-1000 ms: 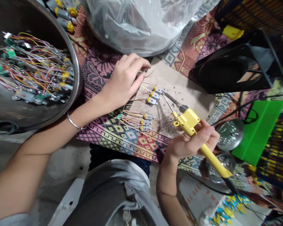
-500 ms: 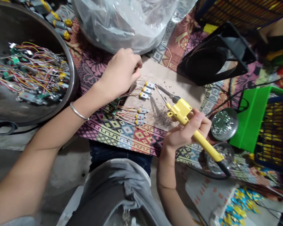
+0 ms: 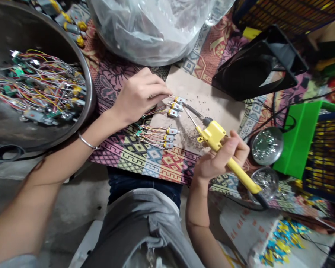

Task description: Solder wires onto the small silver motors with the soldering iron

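My right hand (image 3: 212, 163) is wrapped round a yellow soldering gun (image 3: 214, 134) with a dark tip and a thin feed tube. The tip points at the uppermost small motor (image 3: 180, 99) of an upper group of three on a cardboard sheet (image 3: 201, 87). My left hand (image 3: 141, 95) pinches a thin wire (image 3: 171, 95) at that motor's yellow end. Below lies another group of motors (image 3: 169, 137), with wires running left to a small green circuit board (image 3: 139, 133). My left fingers hide part of the upper wires.
A metal basin (image 3: 89, 80) of wired motors stands left. A plastic bag (image 3: 153, 33) sits at the back, a black fan (image 3: 240, 74) back right. Two small dishes (image 3: 279, 147) (image 3: 275, 182), a green box (image 3: 292, 149) and a blue basket (image 3: 324, 156) are on the right.
My left hand has come down and slightly right, bringing the wire to the upper motor's end. The soldering gun stays nearly in place, its tip near the same motor.
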Demonstrator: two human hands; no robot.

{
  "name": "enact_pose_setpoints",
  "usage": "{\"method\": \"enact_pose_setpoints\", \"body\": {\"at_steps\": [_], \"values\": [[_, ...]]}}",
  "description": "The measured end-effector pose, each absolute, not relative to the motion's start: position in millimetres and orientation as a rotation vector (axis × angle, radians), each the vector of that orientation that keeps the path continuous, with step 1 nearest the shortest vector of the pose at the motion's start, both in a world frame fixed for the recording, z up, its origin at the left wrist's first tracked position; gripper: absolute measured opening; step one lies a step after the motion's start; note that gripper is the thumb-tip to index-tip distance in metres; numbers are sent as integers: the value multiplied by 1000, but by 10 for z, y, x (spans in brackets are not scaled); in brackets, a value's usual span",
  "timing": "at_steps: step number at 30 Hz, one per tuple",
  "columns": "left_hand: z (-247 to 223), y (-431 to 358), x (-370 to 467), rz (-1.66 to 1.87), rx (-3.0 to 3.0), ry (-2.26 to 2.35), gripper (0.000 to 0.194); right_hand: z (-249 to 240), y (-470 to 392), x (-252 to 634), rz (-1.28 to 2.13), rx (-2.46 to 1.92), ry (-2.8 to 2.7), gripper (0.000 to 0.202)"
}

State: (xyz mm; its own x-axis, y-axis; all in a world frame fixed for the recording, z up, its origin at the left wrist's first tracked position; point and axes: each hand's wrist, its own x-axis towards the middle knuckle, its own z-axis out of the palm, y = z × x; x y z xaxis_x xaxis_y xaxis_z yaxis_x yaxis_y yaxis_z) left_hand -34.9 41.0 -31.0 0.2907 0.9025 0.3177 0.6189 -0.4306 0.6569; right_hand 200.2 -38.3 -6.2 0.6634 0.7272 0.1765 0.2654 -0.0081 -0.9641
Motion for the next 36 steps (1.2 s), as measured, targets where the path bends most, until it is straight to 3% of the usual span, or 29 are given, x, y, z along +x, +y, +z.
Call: {"method": "enact_pose_setpoints", "body": {"at_steps": [6, 11, 24, 36], "values": [[-339, 400, -317, 874, 2156, 1351, 29, -180, -308, 1995, 376, -1486, -806, 42], [-248, 336, -284, 938, 2145, 1346, 18, -195, -283, 2085, 620, -1565, -670, 36], [-252, 273, -275, 832, 1939, 1459, 19, -97, -277, 2063, 758, -1461, -472, 32], [-262, 231, -214, 856, 1956, 1496, 11, -176, -315, 2104, 635, -1515, -581, 35]]}}
